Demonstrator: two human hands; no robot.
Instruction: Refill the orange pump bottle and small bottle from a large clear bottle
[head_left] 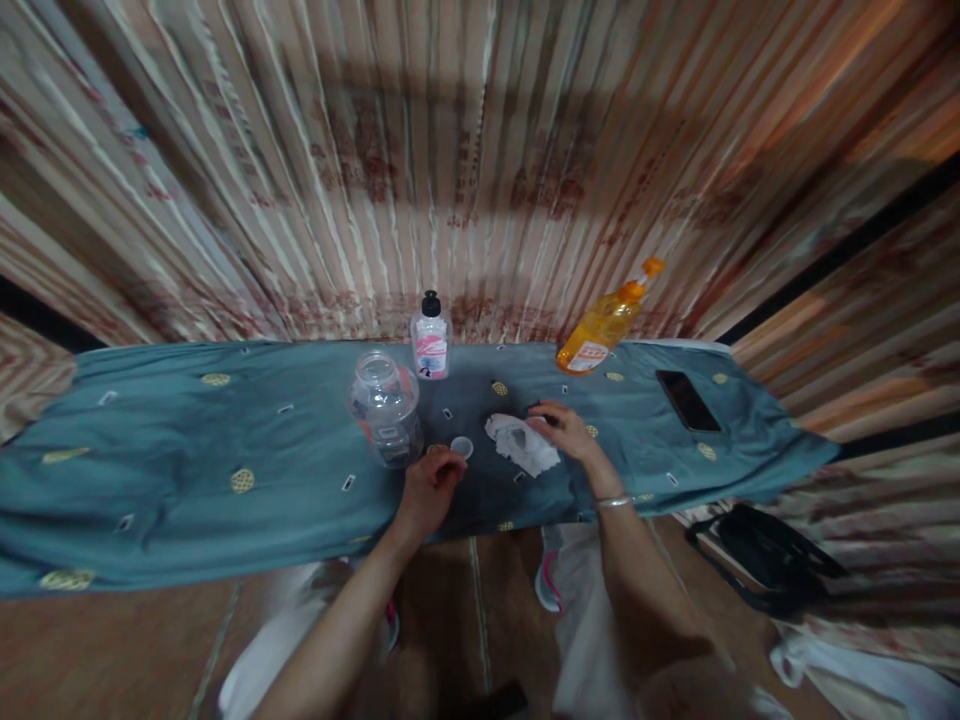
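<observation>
My left hand point(429, 487) rests on the teal cloth-covered table point(187, 450), fingers curled loosely, just beside a small white cap point(462, 447); whether it grips anything I cannot tell. A clear plastic jar point(385, 408) stands just left of that hand. My right hand point(564, 428) lies on a crumpled white cloth point(520, 443), fingertips at a small dark object point(543, 412). A bracelet circles my right wrist.
A small clear bottle with a black cap and pink label point(430, 338) and a tilted orange liquid bottle point(604, 322) stand at the table's back edge. A black phone point(687, 400) lies at the right. A black bag point(765, 556) sits on the floor. Curtains hang behind.
</observation>
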